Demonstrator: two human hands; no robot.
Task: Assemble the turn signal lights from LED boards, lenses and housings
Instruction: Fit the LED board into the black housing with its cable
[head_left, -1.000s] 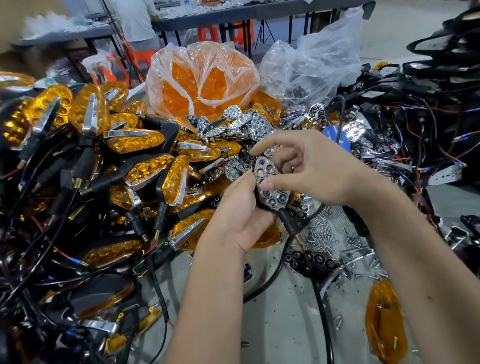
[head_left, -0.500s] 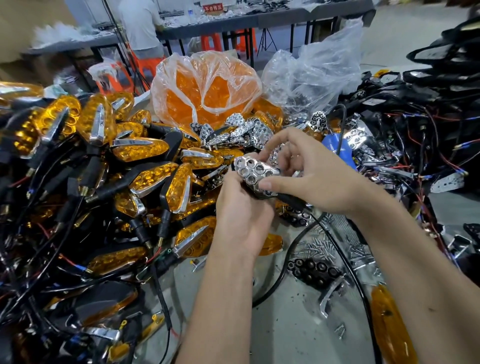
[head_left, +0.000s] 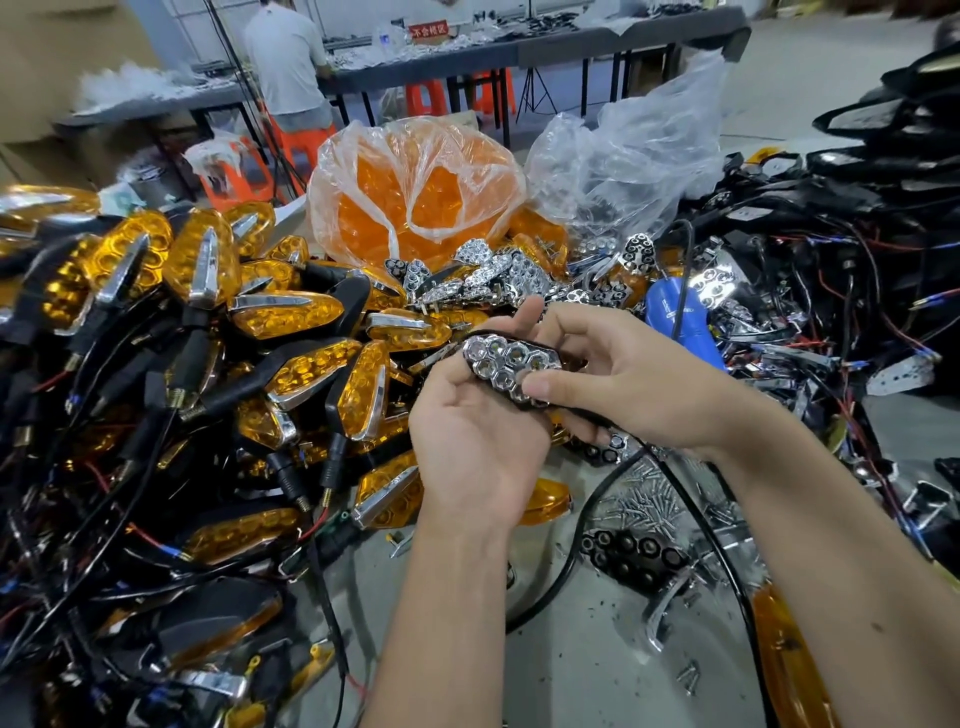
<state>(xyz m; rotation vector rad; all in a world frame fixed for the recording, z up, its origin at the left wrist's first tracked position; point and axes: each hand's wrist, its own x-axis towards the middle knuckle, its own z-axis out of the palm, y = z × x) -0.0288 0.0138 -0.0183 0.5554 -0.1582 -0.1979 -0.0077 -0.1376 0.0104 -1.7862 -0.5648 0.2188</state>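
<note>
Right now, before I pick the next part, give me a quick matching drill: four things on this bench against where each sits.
1. chrome reflector unit
2. bag of orange lenses
3. loose screws
4. finished amber lights

a. piled at far left
b. held in both hands
c. on the bench under the right forearm
d. behind the hands, at centre back

Pairs: 1-b, 2-d, 3-c, 4-a

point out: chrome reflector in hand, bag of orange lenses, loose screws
reflector (head_left: 511, 364), head view, middle of its chrome honeycomb face
lens bag (head_left: 415, 197), head view, front of the plastic
screws (head_left: 647, 506), head view, middle of the pile
</note>
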